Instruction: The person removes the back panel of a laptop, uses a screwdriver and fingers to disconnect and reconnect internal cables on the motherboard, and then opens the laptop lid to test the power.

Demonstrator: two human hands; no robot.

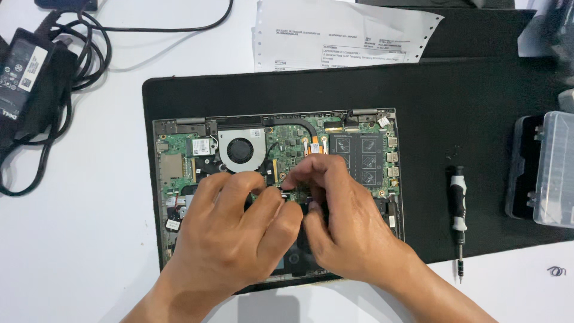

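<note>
An opened laptop [179, 128] lies bottom-up on a black mat [454, 113], its green circuit board, round fan [241, 149] and black memory module [357, 158] exposed. My left hand [230, 230] and my right hand [344, 218] meet over the middle of the board. The fingertips of both hands pinch at a small connector or part near the board's centre; what they grip is too small to tell. My hands hide the lower middle of the laptop.
A black-and-white screwdriver [458, 215] lies on the mat to the right of the laptop. A clear plastic parts box [547, 170] stands at the right edge. A black power adapter with coiled cable [36, 78] sits at top left, and printed paper [341, 33] lies above the mat.
</note>
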